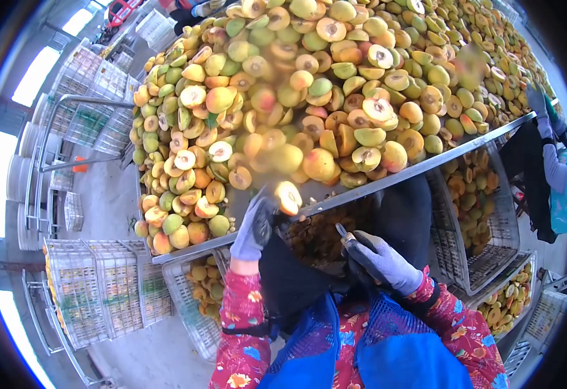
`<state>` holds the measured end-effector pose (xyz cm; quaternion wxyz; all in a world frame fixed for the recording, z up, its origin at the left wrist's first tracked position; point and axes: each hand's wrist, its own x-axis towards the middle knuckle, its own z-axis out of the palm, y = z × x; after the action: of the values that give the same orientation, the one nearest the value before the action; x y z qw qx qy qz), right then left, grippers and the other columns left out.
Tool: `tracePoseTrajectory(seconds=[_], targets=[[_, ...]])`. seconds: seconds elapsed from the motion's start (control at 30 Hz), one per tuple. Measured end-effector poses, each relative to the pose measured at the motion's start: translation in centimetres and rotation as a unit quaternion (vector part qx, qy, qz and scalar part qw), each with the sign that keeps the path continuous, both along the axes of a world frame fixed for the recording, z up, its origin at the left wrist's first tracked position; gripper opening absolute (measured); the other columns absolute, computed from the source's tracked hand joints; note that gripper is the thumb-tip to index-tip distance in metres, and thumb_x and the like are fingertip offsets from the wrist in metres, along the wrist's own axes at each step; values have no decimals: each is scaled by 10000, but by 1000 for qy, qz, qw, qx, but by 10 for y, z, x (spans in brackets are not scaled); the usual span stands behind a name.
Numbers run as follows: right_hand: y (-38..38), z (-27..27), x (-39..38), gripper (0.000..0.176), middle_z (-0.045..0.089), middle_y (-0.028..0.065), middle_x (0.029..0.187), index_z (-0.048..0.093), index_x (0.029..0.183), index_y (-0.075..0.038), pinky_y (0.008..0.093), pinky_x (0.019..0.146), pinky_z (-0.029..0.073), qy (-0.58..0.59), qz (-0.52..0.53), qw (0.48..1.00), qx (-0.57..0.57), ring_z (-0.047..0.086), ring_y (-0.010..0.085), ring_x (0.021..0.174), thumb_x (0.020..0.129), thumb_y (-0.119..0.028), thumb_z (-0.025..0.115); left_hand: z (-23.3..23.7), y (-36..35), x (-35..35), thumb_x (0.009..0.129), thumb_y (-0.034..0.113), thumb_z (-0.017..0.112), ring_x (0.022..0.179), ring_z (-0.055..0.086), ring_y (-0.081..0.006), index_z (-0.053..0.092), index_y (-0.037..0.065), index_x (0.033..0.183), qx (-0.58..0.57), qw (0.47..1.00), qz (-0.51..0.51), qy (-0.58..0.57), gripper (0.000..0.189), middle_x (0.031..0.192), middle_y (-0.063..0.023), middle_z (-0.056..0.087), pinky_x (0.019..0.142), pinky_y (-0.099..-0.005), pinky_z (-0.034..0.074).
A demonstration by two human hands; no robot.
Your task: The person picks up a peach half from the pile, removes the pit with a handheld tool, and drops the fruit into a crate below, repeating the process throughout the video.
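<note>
Gloved left hand grasps a halved fruit at the near edge of the tabletop, its dark fingertips hard to tell apart. Right hand, just off that edge, is clenched around a small tool, the handle mostly hidden. Cut fruit heaps across the tabletop, blurred in patches. Beneath the near edge, shadow obscures more fruit. By its right end, a co-worker's hand is indistinct.

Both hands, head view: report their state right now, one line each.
Left hand: closed on a halved fruit, pale cut face showing.
Right hand: closed on a small tool, metal tip showing; exact type unclear.
</note>
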<state>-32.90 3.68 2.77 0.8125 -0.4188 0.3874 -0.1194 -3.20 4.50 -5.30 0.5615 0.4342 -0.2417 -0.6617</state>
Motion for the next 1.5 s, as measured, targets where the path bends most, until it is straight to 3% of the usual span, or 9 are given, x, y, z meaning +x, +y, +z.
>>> tracePoseTrajectory(seconds=[0.23, 0.6, 0.63, 0.73, 0.87, 1.1, 1.23, 1.3, 1.5], targets=[[13, 3, 21, 184, 559, 226, 676, 479, 1021, 25, 473, 496, 408, 110, 83, 889, -437, 582, 405, 603, 963, -141, 533, 24, 50, -66, 981, 359, 518, 1118, 603, -324, 443, 20, 1348, 20, 979, 143, 142, 506, 1246, -149, 571, 978, -469, 498], [35, -23, 27, 232, 515, 177, 606, 497, 949, 41, 426, 442, 411, 116, 112, 771, -616, 589, 358, 531, 975, -188, 520, 48, 70, -110, 1041, 433, 390, 979, 641, -199, 504, -7, 1266, 18, 988, 146, -42, 508, 1130, -129, 639, 874, -330, 529], [37, -25, 28, 252, 531, 189, 568, 493, 933, 36, 424, 434, 417, 103, 101, 744, -653, 596, 365, 515, 982, -210, 516, 67, 68, -120, 1043, 343, 436, 940, 635, -180, 496, -22, 1279, -80, 866, 91, -485, 439, 1105, -116, 639, 841, -322, 532], [43, -20, 32, 269, 545, 121, 590, 512, 957, 10, 357, 443, 432, 35, 2, 956, -293, 593, 255, 478, 1003, -254, 487, 26, 81, -125, 1018, 282, 501, 961, 620, -187, 505, -28, 1227, -24, 894, 203, -398, 374, 1064, -118, 629, 848, -324, 513], [29, -5, 24, 319, 521, 26, 599, 512, 954, -47, 287, 407, 420, -23, 62, 998, -5, 532, 125, 456, 1019, -354, 457, 24, 76, -134, 1030, 363, 454, 969, 612, -187, 498, -19, 1214, -76, 936, 213, -269, 426, 1065, -115, 624, 847, -323, 498], [18, -31, 7, 396, 394, -13, 543, 537, 931, -71, 219, 323, 237, -284, 64, 808, 512, 320, 67, 369, 1011, -453, 465, 26, 81, -129, 1031, 253, 401, 945, 611, -226, 538, -10, 1199, -130, 834, 119, -522, 341, 1033, -138, 623, 861, -336, 481], [22, -6, 8, 399, 405, -17, 544, 548, 912, -66, 216, 335, 251, -150, 60, 950, 268, 316, 62, 364, 1010, -444, 468, 41, 78, -126, 988, 234, 495, 952, 623, -286, 496, -29, 1239, -86, 890, 57, -445, 363, 1056, -174, 620, 890, -361, 487], [25, -28, 6, 400, 412, -12, 552, 546, 922, -60, 215, 333, 256, -223, 61, 888, 398, 324, 66, 368, 1015, -439, 458, 30, 84, -123, 970, 217, 518, 962, 628, -309, 472, -39, 1260, -206, 759, 68, -614, 389, 1077, -195, 614, 889, -378, 495], [25, -42, 7, 388, 368, -8, 526, 524, 935, -53, 205, 310, 250, -315, 90, 741, 587, 299, 73, 349, 1043, -402, 392, 30, 83, -121, 989, 292, 460, 904, 660, -312, 557, -51, 1151, -135, 901, 81, -405, 392, 1033, -190, 636, 823, -377, 518]])
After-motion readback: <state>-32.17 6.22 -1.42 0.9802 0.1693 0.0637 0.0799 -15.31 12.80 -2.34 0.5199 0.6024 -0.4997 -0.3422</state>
